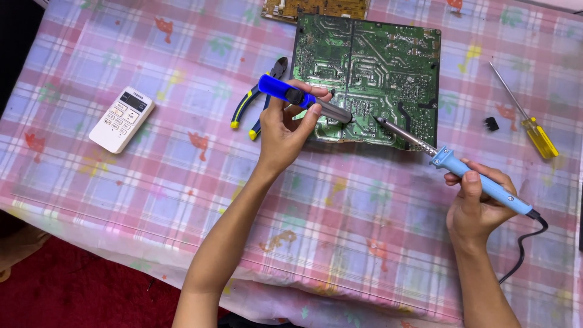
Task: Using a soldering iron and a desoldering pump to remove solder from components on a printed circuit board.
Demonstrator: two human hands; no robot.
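Pink plaid tabletop (pixel 182 182); green circuit board (pixel 376 67) lies at the far centre; left hand (pixel 284 130) grips blue desoldering pump (pixel 297 97), tip on the board's near edge; right hand (pixel 477 203) grips soldering iron (pixel 461 170), tip touching the board; pliers (pixel 258 100), remote (pixel 121 118), screwdriver (pixel 528 121) lie around.

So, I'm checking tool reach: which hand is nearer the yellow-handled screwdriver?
Right. The right hand, holding the light blue soldering iron, is just below-left of the screwdriver; the left hand is far across the circuit board.
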